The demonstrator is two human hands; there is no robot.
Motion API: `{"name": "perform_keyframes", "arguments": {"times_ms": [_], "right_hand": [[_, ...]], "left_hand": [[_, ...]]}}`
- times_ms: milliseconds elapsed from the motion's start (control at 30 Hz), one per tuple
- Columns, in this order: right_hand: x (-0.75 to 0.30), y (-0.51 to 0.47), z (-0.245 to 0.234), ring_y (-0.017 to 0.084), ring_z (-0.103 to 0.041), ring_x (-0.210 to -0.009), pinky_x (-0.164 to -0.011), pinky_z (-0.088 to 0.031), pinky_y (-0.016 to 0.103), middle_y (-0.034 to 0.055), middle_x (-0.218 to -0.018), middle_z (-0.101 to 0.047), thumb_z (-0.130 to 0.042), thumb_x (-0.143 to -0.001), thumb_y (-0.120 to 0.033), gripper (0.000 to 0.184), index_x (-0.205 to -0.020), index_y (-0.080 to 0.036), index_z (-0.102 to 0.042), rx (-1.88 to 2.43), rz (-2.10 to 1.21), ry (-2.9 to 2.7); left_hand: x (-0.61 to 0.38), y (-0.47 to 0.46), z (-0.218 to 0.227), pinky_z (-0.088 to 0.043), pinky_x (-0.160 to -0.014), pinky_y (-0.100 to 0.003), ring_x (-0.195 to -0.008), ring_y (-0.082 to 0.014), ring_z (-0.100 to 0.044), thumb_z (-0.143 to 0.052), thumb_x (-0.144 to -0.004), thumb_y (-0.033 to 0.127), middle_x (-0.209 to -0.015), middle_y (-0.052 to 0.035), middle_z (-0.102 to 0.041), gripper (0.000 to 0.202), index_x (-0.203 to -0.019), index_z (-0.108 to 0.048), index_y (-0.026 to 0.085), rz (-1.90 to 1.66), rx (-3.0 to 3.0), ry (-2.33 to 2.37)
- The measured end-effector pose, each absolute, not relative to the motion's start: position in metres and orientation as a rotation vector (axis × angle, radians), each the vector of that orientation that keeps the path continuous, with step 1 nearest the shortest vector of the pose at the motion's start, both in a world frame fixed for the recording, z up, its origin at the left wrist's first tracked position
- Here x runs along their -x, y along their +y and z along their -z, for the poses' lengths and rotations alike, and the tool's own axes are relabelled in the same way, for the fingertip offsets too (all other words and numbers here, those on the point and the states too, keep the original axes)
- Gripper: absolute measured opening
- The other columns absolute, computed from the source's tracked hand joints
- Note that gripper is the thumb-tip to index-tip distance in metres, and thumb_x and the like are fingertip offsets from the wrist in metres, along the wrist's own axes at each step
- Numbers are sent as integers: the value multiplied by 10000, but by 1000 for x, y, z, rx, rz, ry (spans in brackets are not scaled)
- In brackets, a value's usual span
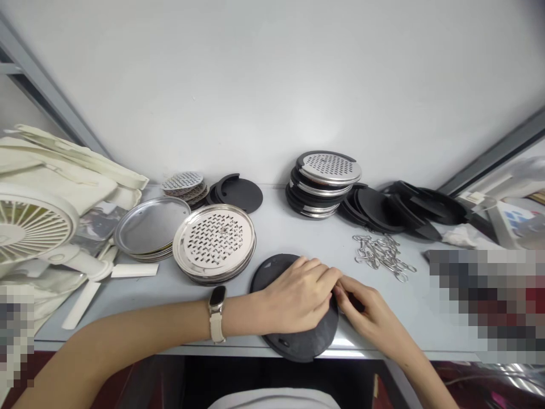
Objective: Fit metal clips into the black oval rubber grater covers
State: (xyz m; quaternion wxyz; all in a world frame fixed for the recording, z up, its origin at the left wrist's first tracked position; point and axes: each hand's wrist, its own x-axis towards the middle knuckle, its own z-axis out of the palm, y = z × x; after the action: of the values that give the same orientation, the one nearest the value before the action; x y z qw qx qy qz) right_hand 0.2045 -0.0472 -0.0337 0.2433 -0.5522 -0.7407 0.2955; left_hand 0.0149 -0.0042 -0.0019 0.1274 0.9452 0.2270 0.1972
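Observation:
A round black disc (272,272) lies flat at the table's front edge, partly overhanging it. My left hand (298,295), with a watch on its wrist, rests palm-down on the disc, fingers curled together toward the disc's right rim. My right hand (366,312) meets it there, fingers bent and pinched at the same rim. What the fingertips pinch is hidden between the two hands.
A stack of perforated steel discs (215,241) and plain steel plates (149,227) sit left of the disc. Assembled black-and-steel discs (323,182), black rings (395,207) and smaller discs (234,193) line the wall. Wire clips (383,255) lie right. A white fan (29,227) stands far left.

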Motion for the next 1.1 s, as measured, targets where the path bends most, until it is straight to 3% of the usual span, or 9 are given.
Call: {"name": "perform_keyframes", "arguments": {"times_ms": [1100], "right_hand": [[-202,-48,33,129,-384,-585,-537,-345,226,-41,-630,-378,-398,-947,-314,288,-680,-208,-382,1488,-813,-1953]], "left_hand": [[-14,-5,-1,-378,-856,-322,-872,-197,-518,-434,-868,93,-927,-62,-563,145,-1003,-464,134,-550,-2776,662]]}}
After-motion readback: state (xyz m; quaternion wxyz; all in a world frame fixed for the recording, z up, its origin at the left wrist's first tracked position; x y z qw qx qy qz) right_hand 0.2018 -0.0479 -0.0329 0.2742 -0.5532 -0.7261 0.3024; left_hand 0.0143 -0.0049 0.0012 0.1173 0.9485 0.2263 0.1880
